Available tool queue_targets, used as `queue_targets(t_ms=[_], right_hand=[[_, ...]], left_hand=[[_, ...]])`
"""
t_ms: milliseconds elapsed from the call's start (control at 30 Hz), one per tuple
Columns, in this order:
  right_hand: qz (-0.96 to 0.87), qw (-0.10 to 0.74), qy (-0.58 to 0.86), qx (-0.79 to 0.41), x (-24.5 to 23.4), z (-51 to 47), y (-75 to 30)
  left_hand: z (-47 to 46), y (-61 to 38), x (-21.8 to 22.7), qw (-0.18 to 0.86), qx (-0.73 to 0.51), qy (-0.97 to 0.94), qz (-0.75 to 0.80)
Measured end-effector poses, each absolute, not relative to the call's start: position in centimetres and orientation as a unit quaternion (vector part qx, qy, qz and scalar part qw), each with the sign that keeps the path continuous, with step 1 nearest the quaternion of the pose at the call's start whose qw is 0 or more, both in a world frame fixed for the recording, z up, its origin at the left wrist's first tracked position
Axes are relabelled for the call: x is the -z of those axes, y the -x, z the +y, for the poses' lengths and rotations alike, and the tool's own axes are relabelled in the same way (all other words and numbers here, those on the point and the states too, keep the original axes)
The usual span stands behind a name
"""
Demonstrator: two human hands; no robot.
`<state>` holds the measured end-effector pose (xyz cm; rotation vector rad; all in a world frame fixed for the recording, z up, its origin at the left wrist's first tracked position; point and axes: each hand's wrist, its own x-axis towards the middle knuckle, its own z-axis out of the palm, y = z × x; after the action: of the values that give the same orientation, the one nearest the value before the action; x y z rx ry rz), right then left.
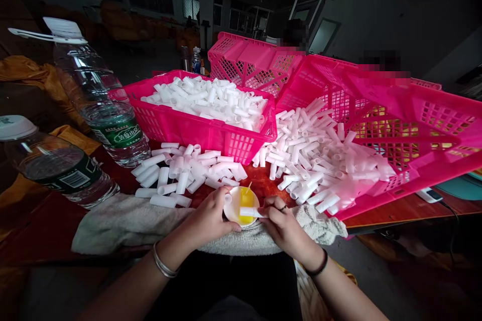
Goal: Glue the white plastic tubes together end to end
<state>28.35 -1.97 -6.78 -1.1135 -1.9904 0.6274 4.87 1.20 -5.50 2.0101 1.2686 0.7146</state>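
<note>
In the head view, a small white dish (pixel 232 205) sits close in front of me, with a yellow block or liquid (pixel 246 197) and a thin pale stick (pixel 249 188) in it. My right hand (pixel 281 223) is closed on one end of a short white plastic tube (pixel 248 211), which lies level above the yellow part. At the dish's left side my left hand (pixel 211 218) is curled, thumb near the rim. The round end of another white tube (pixel 228 199) shows at its fingertips. How its other fingers lie is hidden.
Loose white tubes (pixel 176 175) lie beyond my left hand, and a larger heap (pixel 312 150) spills from a tipped pink basket (pixel 395 125). Another pink basket (pixel 181 123) is full of tubes. Two water bottles (pixel 116 125) stand left. A towel (pixel 128 223) lines the table edge.
</note>
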Motion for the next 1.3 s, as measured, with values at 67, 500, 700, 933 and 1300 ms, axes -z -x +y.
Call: queue_targets(t_ms=[67, 500, 700, 933, 1300], right_hand=[[-0.757, 0.393, 0.439, -0.283, 7.0, -2.3, -28.2], [-0.743, 0.415, 0.453, -0.264, 7.1, -3.0, -27.7], [-0.823, 0.381, 0.408, -0.099, 7.4, -3.4, -28.1], [-0.638, 0.562, 0.442, -0.288, 5.9, -3.7, -26.8], [-0.741, 0.416, 0.458, -0.261, 0.1, -5.1, -25.7]], left_hand=[[1.2, -4.8, 5.6, 0.329, -0.269, -0.764, 0.486], [1.4, -4.8, 5.4, 0.333, -0.267, -0.765, 0.484], [1.7, -4.7, 5.6, 0.299, -0.266, -0.786, 0.471], [0.3, -3.3, 3.1, 0.165, -0.271, -0.853, 0.414], [-3.2, -4.8, -0.1, 0.058, -0.172, -0.912, 0.369]])
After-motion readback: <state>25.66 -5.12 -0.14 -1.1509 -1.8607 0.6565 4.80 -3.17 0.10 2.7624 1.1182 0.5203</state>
